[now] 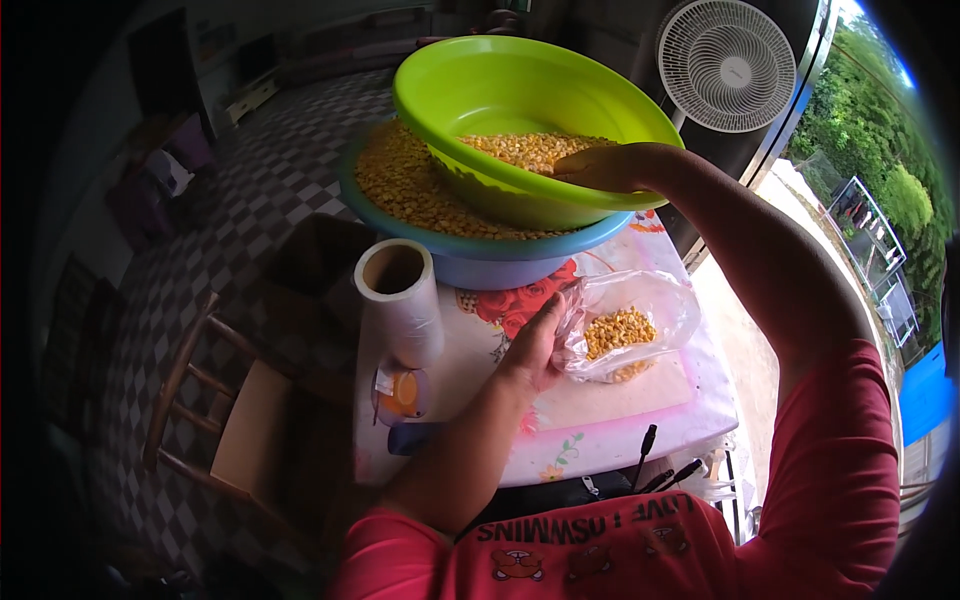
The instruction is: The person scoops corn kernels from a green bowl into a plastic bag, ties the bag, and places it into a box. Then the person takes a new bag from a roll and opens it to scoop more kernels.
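Observation:
My left hand [538, 345] grips the rim of a clear plastic bag [675, 311], its mouth spread, with corn kernels [619, 330] inside. Into a tilted lime-green plastic basin [517, 71] reaches my right hand [600, 166], its fingertips at the loose kernels [529, 150]; whether they hold any is hidden. That basin rests on a larger blue basin [495, 266], also full of kernels [405, 187]. A roll of clear plastic bags [420, 322] stands upright left of my left hand.
A floral tablecloth [622, 427] covers the table. Near its left edge lie a small orange-and-white item [401, 394] and a dark flat object [412, 439]. A wooden chair [199, 375] stands at the left, a white fan [727, 67] behind the table on the right. Black-tipped rods [645, 450] rise at the near edge.

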### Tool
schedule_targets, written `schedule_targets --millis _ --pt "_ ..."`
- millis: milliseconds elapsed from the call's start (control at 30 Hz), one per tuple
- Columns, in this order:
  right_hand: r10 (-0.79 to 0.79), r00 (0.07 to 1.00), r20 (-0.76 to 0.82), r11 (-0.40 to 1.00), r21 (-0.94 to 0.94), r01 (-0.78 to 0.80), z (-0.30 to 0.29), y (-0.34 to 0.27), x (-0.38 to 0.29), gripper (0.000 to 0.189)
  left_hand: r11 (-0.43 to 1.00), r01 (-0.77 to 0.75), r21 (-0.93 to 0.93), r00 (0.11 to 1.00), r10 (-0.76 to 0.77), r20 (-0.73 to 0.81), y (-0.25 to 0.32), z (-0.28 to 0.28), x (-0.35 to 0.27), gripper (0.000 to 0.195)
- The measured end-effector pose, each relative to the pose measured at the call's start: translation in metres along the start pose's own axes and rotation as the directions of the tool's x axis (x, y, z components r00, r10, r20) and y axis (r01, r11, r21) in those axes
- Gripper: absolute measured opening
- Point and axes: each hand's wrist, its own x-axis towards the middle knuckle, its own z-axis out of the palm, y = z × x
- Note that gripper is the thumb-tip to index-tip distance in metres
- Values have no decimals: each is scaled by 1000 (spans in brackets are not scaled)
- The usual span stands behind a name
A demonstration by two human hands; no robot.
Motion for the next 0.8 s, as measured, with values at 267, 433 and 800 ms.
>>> schedule_targets --millis 267,433,800 --pt "-110 965 -239 982 126 143 2 -4 -6 29 1000 10 27 1000 -10 0 2 -1 -2 47" --pt "-75 898 -434 984 111 136 6 9 -13 28 998 -13 61 999 11 32 3 11 -5 48" --pt "178 756 -629 830 509 228 3 19 -89 21 998 -40 48 996 36 86 0 11 -3 52"
